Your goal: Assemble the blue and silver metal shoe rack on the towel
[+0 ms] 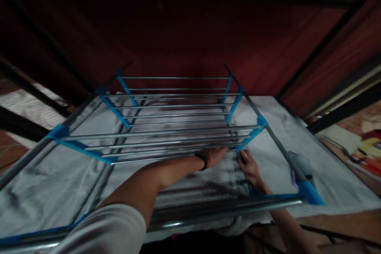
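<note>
Both hands are reached under the drying rack [178,127] onto the pale cloth [208,182] beneath it, the left hand [216,154] laid flat and open, the right hand [249,166] loosely curled at the blue joint [242,146], apparently steadying it.

No readable text, labels, brands or numbers anywhere I look; the colourful print at far right is too blurred.

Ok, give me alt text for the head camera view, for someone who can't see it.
Two bare hands reach under the metal rods of a blue-jointed rack: the left hand, with a dark wristband, and the right hand meet near a blue joint. Pale fabric lies beneath, in a dim room with a dark red wall.
</note>
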`<action>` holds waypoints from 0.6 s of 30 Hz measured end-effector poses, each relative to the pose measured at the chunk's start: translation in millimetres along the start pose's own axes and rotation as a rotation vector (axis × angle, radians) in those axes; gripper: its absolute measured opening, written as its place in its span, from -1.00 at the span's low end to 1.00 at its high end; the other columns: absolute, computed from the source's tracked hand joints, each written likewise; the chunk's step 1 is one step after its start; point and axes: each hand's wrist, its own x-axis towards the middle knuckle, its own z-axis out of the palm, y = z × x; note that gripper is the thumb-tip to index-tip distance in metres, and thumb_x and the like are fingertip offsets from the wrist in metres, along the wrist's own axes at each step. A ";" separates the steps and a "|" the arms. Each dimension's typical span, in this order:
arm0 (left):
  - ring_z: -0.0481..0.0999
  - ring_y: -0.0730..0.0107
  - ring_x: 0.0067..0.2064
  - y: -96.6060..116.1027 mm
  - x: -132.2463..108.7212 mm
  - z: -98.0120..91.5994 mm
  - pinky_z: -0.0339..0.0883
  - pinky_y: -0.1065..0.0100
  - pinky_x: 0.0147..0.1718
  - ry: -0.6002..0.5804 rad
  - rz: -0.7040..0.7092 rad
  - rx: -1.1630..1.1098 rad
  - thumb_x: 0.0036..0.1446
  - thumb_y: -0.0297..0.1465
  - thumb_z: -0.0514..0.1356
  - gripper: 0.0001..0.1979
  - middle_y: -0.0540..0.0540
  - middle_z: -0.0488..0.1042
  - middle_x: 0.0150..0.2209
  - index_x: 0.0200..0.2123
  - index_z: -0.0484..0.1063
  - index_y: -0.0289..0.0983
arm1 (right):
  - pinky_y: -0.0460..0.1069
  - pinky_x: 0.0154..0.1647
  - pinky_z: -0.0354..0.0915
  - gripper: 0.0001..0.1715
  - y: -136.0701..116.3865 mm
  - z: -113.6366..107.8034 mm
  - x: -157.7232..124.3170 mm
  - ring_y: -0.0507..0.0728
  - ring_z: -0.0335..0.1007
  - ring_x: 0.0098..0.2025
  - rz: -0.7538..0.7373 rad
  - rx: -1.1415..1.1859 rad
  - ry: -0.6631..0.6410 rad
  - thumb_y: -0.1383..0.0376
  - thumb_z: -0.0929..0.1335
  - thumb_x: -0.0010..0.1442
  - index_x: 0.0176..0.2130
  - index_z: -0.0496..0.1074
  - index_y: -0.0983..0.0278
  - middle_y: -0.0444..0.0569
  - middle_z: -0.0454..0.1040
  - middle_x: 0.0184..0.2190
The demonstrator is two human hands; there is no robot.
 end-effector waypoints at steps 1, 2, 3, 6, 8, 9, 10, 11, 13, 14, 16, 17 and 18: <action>0.46 0.09 0.28 0.1 1.5 0.9 0.32 0.07 0.25 0.061 -0.016 -0.037 0.51 -0.29 -0.18 -0.53 -0.25 0.52 0.19 0.33 0.28 -0.21 | 0.10 -0.17 0.43 -0.47 -2.6 -0.5 1.1 0.25 0.49 -0.11 -0.008 0.012 -0.008 0.10 0.22 0.30 0.15 0.45 0.18 0.12 0.51 -0.10; 0.47 0.07 0.27 -0.3 3.5 2.2 0.33 0.03 0.25 0.099 0.000 -0.053 0.50 -0.29 -0.15 -0.55 -0.24 0.53 0.19 0.31 0.30 -0.19 | 0.09 -0.15 0.42 -0.49 -4.5 -0.8 2.3 0.24 0.48 -0.12 -0.014 0.017 -0.005 0.14 0.22 0.30 0.15 0.45 0.18 0.10 0.50 -0.13; 0.45 0.05 0.29 -1.2 5.6 3.8 0.31 -0.01 0.28 0.138 0.026 -0.060 0.49 -0.29 -0.13 -0.56 -0.22 0.50 0.23 0.30 0.31 -0.16 | 0.08 -0.14 0.42 -0.48 -5.8 -1.0 3.6 0.23 0.47 -0.11 -0.023 0.015 -0.006 0.17 0.22 0.29 0.17 0.44 0.20 0.09 0.49 -0.13; 0.40 0.01 0.33 -4.6 10.9 9.5 0.27 -0.10 0.31 0.234 0.070 -0.083 0.47 -0.28 -0.08 -0.60 -0.21 0.45 0.29 0.24 0.35 -0.11 | 0.03 -0.12 0.40 -0.47 -6.7 -1.3 5.5 0.19 0.44 -0.10 -0.011 -0.015 -0.003 0.21 0.24 0.29 0.19 0.42 0.22 0.03 0.46 -0.13; 0.44 -0.02 0.28 -6.4 12.6 13.2 0.32 -0.13 0.25 0.247 0.045 -0.092 0.46 -0.27 -0.07 -0.62 -0.21 0.51 0.22 0.19 0.39 -0.08 | 0.01 -0.11 0.39 -0.47 -6.8 -1.5 4.5 0.17 0.43 -0.08 0.000 -0.032 -0.012 0.20 0.24 0.31 0.22 0.41 0.24 0.02 0.44 -0.12; 0.47 -0.03 0.25 -7.2 13.3 14.8 0.35 -0.14 0.22 0.241 0.030 -0.091 0.46 -0.27 -0.07 -0.63 -0.21 0.54 0.18 0.18 0.40 -0.07 | -0.01 -0.12 0.38 -0.45 -7.0 -1.8 3.7 0.17 0.43 -0.06 0.002 -0.036 -0.017 0.20 0.25 0.33 0.24 0.39 0.24 0.02 0.44 -0.11; 0.48 -0.03 0.23 -8.1 14.2 16.0 0.36 -0.13 0.20 0.234 0.023 -0.090 0.45 -0.27 -0.08 -0.63 -0.21 0.55 0.17 0.17 0.41 -0.06 | -0.01 -0.12 0.37 -0.43 -7.4 -2.3 2.8 0.16 0.43 -0.06 0.003 -0.039 -0.019 0.20 0.25 0.34 0.28 0.37 0.24 0.02 0.44 -0.09; 0.48 -0.03 0.23 -9.0 15.4 17.0 0.35 -0.13 0.21 0.227 0.024 -0.090 0.45 -0.27 -0.08 -0.63 -0.22 0.54 0.18 0.17 0.41 -0.07 | -0.02 -0.13 0.36 -0.41 -8.0 -3.0 2.1 0.16 0.42 -0.06 0.001 -0.041 -0.023 0.20 0.25 0.35 0.31 0.34 0.23 0.02 0.43 -0.08; 0.44 -0.02 0.28 -11.2 18.6 18.0 0.29 -0.12 0.27 0.217 0.043 -0.099 0.45 -0.27 -0.07 -0.62 -0.21 0.50 0.23 0.18 0.40 -0.07 | -0.04 -0.15 0.35 -0.40 -9.7 -4.8 1.5 0.14 0.42 -0.08 0.001 -0.046 -0.032 0.21 0.25 0.36 0.34 0.31 0.20 0.00 0.44 -0.09; 0.40 -0.01 0.31 -12.5 20.5 18.2 0.25 -0.11 0.31 0.217 0.059 -0.104 0.44 -0.28 -0.07 -0.62 -0.20 0.48 0.26 0.19 0.40 -0.07 | -0.04 -0.16 0.35 -0.41 -10.6 -5.8 1.7 0.14 0.41 -0.09 0.005 -0.048 -0.038 0.22 0.26 0.35 0.33 0.32 0.20 -0.01 0.44 -0.09; 0.36 0.01 0.35 -14.8 23.9 18.3 0.20 -0.11 0.35 0.224 0.082 -0.114 0.44 -0.28 -0.07 -0.62 -0.18 0.45 0.29 0.19 0.39 -0.08 | -0.04 -0.16 0.35 -0.43 -12.5 -7.8 2.5 0.14 0.41 -0.09 0.021 -0.050 -0.046 0.25 0.27 0.33 0.29 0.35 0.19 -0.01 0.44 -0.09; 0.36 0.02 0.35 -15.8 25.2 18.1 0.18 -0.10 0.36 0.225 0.087 -0.116 0.44 -0.29 -0.07 -0.62 -0.18 0.45 0.29 0.19 0.40 -0.08 | -0.04 -0.17 0.35 -0.45 -13.4 -8.7 3.0 0.14 0.42 -0.09 0.028 -0.050 -0.048 0.26 0.27 0.33 0.28 0.36 0.19 -0.01 0.44 -0.09; 0.37 0.02 0.34 -16.5 26.2 17.9 0.18 -0.10 0.36 0.223 0.088 -0.116 0.44 -0.29 -0.07 -0.62 -0.19 0.46 0.28 0.19 0.40 -0.09 | -0.04 -0.16 0.35 -0.46 -14.1 -9.4 3.5 0.14 0.42 -0.08 0.030 -0.048 -0.051 0.27 0.27 0.33 0.27 0.36 0.18 -0.01 0.44 -0.08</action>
